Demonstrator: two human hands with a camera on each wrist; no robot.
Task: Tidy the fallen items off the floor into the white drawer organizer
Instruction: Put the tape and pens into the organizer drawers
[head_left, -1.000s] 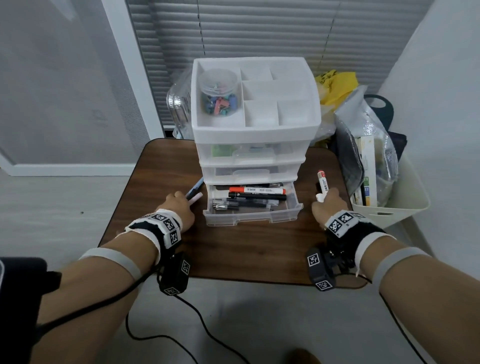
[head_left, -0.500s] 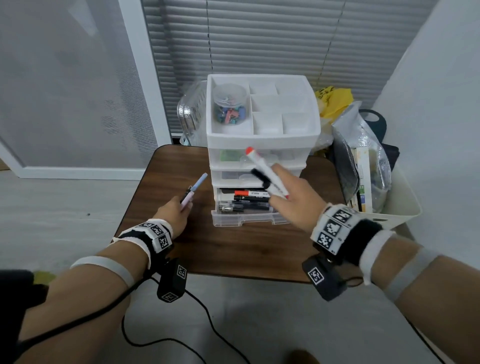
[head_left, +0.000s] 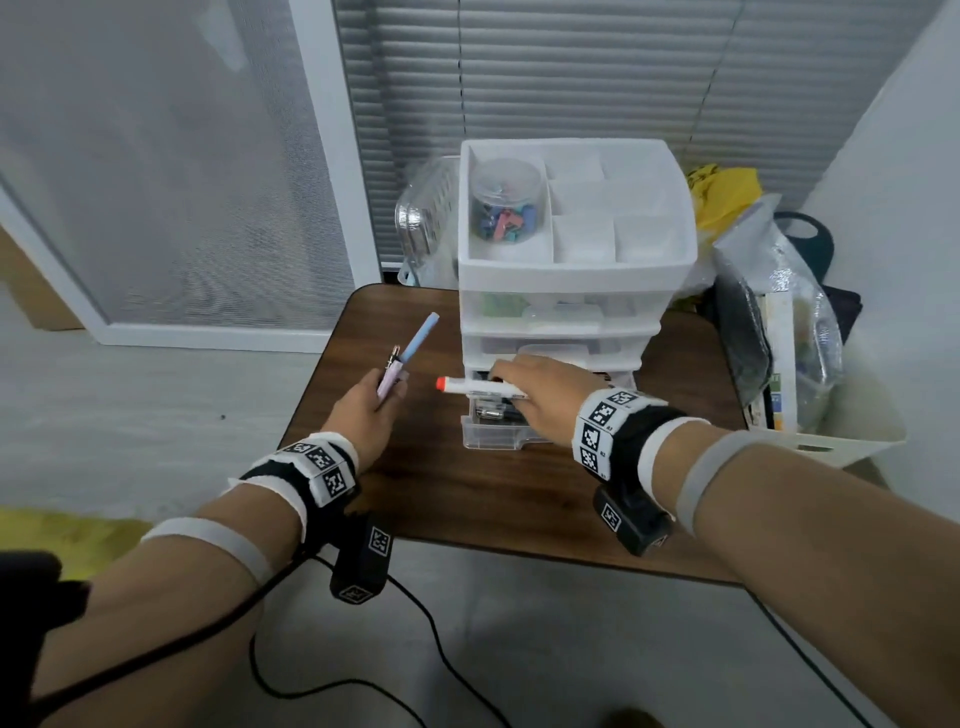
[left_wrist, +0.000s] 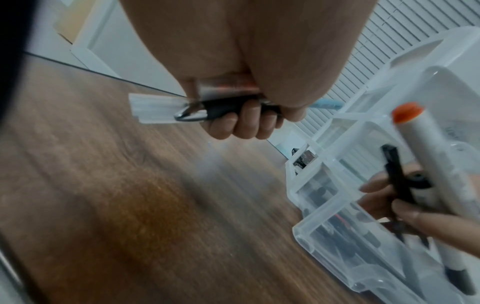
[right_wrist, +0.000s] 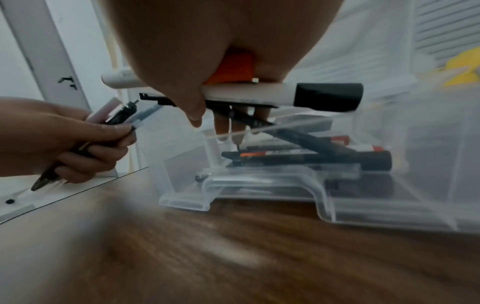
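The white drawer organizer stands on a small brown table; its clear bottom drawer is pulled out and holds several pens and markers. My right hand hovers over that drawer and grips a white marker with an orange cap lying sideways, plus a thin black pen beneath it. Left of the organizer, my left hand grips a bundle of pens: a blue one, a pink one and a black one.
A clear jar of coloured clips sits in the organizer's top tray. A cream bin with bags and books stands to the right, a clear container behind. A black cable trails over the floor by the table's near edge.
My right hand swung from the table's right side to above the open drawer, turning the marker from upright to sideways. The left hand rose slightly with its pens.
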